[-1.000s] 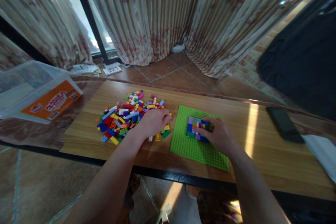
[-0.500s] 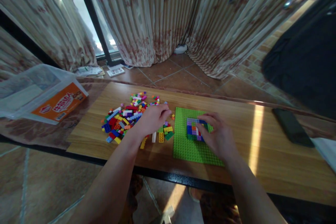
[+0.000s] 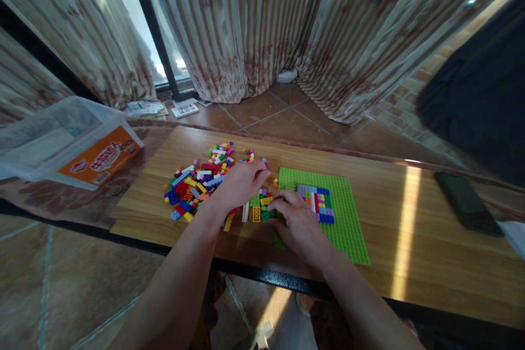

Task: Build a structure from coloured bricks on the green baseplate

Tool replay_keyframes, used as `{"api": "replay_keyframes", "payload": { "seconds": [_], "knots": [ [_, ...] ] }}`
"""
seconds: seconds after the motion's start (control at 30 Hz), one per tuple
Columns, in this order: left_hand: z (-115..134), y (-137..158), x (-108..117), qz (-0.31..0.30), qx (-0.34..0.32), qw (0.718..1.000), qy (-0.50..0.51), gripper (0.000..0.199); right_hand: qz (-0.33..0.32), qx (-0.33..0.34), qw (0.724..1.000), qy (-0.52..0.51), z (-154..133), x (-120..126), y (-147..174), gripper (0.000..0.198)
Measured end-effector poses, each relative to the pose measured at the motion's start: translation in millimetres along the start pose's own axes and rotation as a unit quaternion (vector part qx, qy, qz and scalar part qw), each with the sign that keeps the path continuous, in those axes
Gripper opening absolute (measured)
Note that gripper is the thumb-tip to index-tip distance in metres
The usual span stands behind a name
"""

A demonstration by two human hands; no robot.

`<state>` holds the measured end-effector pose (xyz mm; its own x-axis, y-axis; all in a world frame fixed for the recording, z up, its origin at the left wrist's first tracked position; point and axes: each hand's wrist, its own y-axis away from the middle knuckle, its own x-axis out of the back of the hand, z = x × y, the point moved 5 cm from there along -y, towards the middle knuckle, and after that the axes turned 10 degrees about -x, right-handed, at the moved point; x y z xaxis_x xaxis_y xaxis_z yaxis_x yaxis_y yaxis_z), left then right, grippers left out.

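My left hand (image 3: 246, 179) hovers over the right side of a pile of loose toy bricks (image 3: 200, 180), its fingers curled together; whatever may be in them is hidden. My right hand (image 3: 296, 220) reaches across the left edge of the green baseplate (image 3: 348, 235). Its thumb and fingers are apart, the tips close to a dark green brick (image 3: 266, 214) and a yellow brick (image 3: 266, 200) on the table. Behind that hand, a multicoloured block of bricks (image 3: 324, 205) sits on the baseplate, partly covered.
A clear plastic box (image 3: 77, 126) with an orange label stands at the left. Toward the right lie a dark phone (image 3: 467, 202) and a white sheet (image 3: 514, 238). The wooden tabletop (image 3: 377, 197) has a dark front edge. Striped curtains (image 3: 254, 27) hang behind.
My right hand has moved left, off the brick block to the loose bricks beside the baseplate, uncovering more of the block. My left hand stays over the pile. The view has shifted slightly.
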<state>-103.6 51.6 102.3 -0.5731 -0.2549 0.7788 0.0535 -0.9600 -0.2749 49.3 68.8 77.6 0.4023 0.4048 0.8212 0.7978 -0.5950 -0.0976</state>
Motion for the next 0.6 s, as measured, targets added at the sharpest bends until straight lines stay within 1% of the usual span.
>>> {"api": "replay_keyframes", "payload": {
  "seconds": [0.1, 0.2, 0.27, 0.37, 0.47, 0.6],
  "knots": [
    [1, 0, -2, -0.003, -0.002, 1.000, -0.005, 0.025, -0.017, 0.008, 1.000, -0.003, -4, -5, 2, 0.022],
    [1, -1, -5, -0.006, -0.004, 1.000, -0.014, 0.026, -0.018, 0.017, 1.000, -0.009, -8, -4, 4, 0.019],
    [1, -1, -6, -0.009, -0.007, 1.000, -0.019, 0.026, -0.018, 0.011, 1.000, -0.013, -7, 2, 4, 0.017],
    [0, -1, -8, -0.017, -0.014, 1.000, -0.014, 0.025, -0.011, -0.018, 1.000, -0.007, 2, 17, 2, 0.009],
    [-1, -1, -8, -0.016, -0.012, 1.000, -0.008, 0.024, 0.030, -0.048, 0.998, 0.006, 18, 35, 0, 0.008],
    [-1, -1, -5, -0.015, -0.002, 1.000, -0.009, 0.025, 0.115, -0.107, 0.988, 0.005, 48, 57, -2, 0.018]
  ]
}}
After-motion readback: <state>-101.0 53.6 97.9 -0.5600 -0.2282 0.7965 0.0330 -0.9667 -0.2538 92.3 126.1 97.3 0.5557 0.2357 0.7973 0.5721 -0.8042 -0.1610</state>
